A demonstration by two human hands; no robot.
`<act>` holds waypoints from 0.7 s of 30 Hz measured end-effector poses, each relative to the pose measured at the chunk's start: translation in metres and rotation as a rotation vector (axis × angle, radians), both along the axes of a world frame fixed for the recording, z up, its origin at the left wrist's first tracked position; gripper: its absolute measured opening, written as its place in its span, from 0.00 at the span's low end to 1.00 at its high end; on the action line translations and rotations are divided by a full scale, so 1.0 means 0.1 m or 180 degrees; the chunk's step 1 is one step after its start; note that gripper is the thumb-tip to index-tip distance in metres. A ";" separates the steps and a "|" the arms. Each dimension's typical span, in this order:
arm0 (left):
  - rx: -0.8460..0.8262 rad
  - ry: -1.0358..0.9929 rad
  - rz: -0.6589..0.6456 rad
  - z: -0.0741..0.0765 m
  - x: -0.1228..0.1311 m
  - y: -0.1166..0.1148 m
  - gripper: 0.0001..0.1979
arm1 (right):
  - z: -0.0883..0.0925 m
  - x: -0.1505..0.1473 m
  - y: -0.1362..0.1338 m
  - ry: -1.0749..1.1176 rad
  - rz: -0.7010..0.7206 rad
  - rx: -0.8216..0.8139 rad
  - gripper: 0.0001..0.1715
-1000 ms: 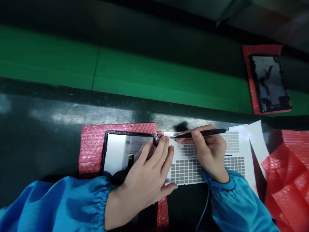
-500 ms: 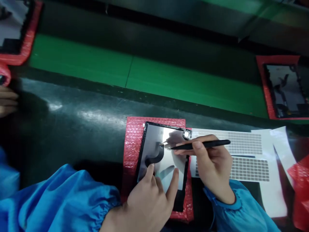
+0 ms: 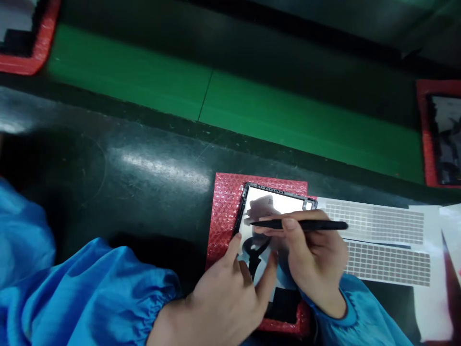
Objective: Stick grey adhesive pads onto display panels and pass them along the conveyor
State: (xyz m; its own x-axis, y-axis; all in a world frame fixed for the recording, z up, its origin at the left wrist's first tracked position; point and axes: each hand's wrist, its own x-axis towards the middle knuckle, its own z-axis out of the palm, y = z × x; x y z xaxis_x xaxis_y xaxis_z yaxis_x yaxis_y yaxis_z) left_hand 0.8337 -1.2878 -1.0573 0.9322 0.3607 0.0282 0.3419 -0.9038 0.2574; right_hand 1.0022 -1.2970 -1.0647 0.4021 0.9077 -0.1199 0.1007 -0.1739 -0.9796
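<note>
A tablet-sized display panel (image 3: 277, 204) with a black frame and shiny glass lies on pink bubble wrap (image 3: 225, 216). A black flex cable (image 3: 254, 254) shows on its surface. My left hand (image 3: 230, 300) rests on the panel's near part with its fingers spread, holding nothing. My right hand (image 3: 313, 257) grips a slim black pen-shaped tool (image 3: 302, 224), its tip just above the panel. That hand hides the panel's right side. The tool's tip is too thin to identify.
A white-backed sheet of small grey pads (image 3: 378, 242) lies right of the panel. Another panel on red wrap (image 3: 441, 134) sits at the right edge, and a red-edged one (image 3: 21, 43) at top left. A green strip (image 3: 126, 67) runs behind the dark bench (image 3: 108, 168).
The whole scene has shifted right in the view as my head turned. My left hand has moved toward the panel's near edge, uncovering more glass and the black cable. The tool stays in my right hand.
</note>
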 end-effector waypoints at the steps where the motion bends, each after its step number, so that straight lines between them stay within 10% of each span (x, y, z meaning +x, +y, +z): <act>1: -0.0117 0.0082 0.0049 -0.06 0.01 0.00 0.26 | -0.06 -0.01 0.00 0.0059 0.0053 -0.0103 0.01; 13: -0.1364 -0.0377 0.0761 -0.23 -0.08 0.03 0.27 | -0.19 -0.03 -0.01 0.0024 0.0082 -0.0287 0.02; 21: -0.1334 -0.0353 0.0389 -0.12 -0.06 0.13 0.16 | -0.20 -0.03 0.01 0.0031 0.0109 -0.0296 0.02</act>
